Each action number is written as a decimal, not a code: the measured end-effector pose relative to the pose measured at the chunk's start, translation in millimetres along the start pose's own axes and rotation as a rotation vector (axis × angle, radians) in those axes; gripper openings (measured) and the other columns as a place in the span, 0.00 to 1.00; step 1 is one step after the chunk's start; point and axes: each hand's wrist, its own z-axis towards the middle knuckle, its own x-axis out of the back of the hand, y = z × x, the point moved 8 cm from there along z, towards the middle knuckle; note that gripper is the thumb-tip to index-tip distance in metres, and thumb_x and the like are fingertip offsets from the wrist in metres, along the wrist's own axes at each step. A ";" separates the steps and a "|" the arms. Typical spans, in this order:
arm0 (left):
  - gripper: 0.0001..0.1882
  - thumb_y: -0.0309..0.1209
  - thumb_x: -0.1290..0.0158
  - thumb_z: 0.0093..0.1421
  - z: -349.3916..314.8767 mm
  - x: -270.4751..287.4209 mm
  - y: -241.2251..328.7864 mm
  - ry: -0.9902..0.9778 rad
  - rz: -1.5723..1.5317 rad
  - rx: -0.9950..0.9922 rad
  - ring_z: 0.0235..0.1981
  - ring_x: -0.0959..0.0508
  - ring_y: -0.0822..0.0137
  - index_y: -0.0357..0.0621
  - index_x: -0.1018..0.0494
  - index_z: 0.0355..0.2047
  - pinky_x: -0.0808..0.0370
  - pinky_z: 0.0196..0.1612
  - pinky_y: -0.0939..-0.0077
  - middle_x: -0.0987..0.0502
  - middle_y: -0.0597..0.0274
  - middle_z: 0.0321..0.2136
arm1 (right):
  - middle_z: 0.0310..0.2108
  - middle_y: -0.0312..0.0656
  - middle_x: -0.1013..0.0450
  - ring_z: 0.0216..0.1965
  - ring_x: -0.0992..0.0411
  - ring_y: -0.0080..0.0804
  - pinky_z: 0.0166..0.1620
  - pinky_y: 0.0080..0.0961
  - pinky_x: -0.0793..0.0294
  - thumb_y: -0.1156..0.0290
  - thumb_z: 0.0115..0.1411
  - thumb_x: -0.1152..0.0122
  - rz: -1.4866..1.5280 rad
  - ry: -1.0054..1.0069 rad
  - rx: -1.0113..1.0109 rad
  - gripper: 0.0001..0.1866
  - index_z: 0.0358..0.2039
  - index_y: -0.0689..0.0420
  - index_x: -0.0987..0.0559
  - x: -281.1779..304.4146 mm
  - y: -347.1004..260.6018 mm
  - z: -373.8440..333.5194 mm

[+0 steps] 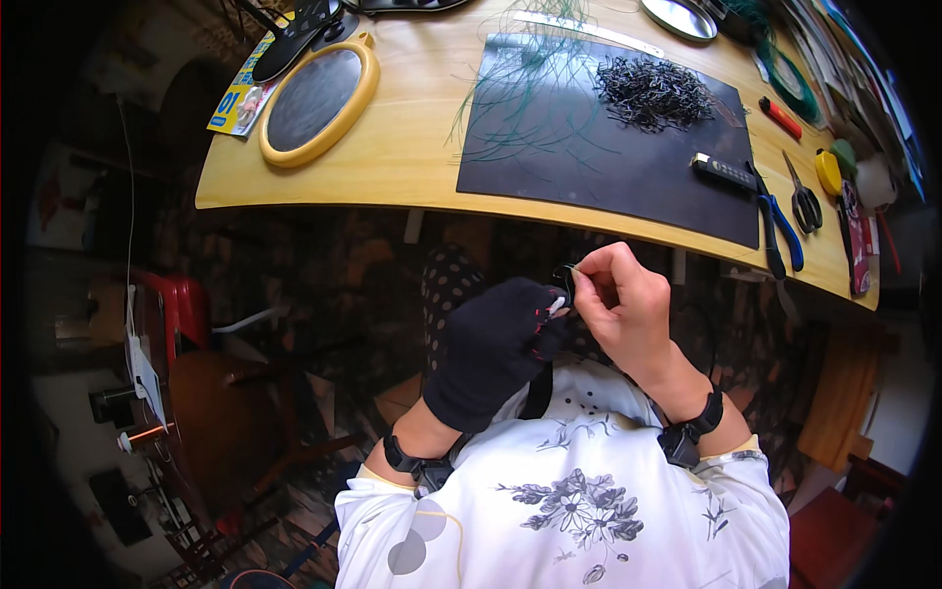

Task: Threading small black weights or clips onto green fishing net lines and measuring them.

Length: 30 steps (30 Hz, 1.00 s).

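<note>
One dark piece (563, 273), mid-frame, pinched by my right hand (623, 302): I'd go gently; left hand (502, 322), grip I can't tell.

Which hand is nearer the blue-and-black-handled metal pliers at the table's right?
Right. The bare right hand is left of and below the pliers in the picture, apart from them; the black-gloved left hand is farther left.

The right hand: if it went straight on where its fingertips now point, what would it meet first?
The right hand would probably meet the gloved left hand first, just past the small dark piece at the right fingertips; exact depth is unclear.
</note>
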 end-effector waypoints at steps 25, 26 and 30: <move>0.14 0.22 0.31 0.53 -3.2 2.2 -16.9 0.079 -0.145 0.124 0.32 0.19 0.67 0.43 0.17 0.41 0.23 0.36 0.75 0.19 0.61 0.32 | 0.20 0.29 0.31 0.16 0.36 0.12 0.18 0.13 0.38 0.73 0.64 0.35 0.874 -0.324 -0.759 0.07 0.34 0.62 0.24 -33.7 43.8 -24.1; 0.14 0.22 0.31 0.54 -3.7 2.2 -17.4 0.075 -0.143 0.129 0.32 0.19 0.67 0.43 0.17 0.41 0.23 0.36 0.75 0.19 0.61 0.32 | 0.20 0.29 0.31 0.16 0.36 0.12 0.18 0.13 0.37 0.72 0.64 0.35 0.867 -0.330 -0.765 0.07 0.34 0.62 0.24 -34.2 44.1 -24.6; 0.14 0.22 0.31 0.53 -6.6 1.0 -20.5 0.065 -0.150 0.165 0.32 0.19 0.66 0.43 0.17 0.41 0.23 0.37 0.75 0.19 0.61 0.33 | 0.20 0.29 0.30 0.17 0.35 0.12 0.19 0.13 0.36 0.73 0.64 0.35 0.879 -0.335 -0.770 0.07 0.34 0.62 0.23 -35.5 43.4 -25.3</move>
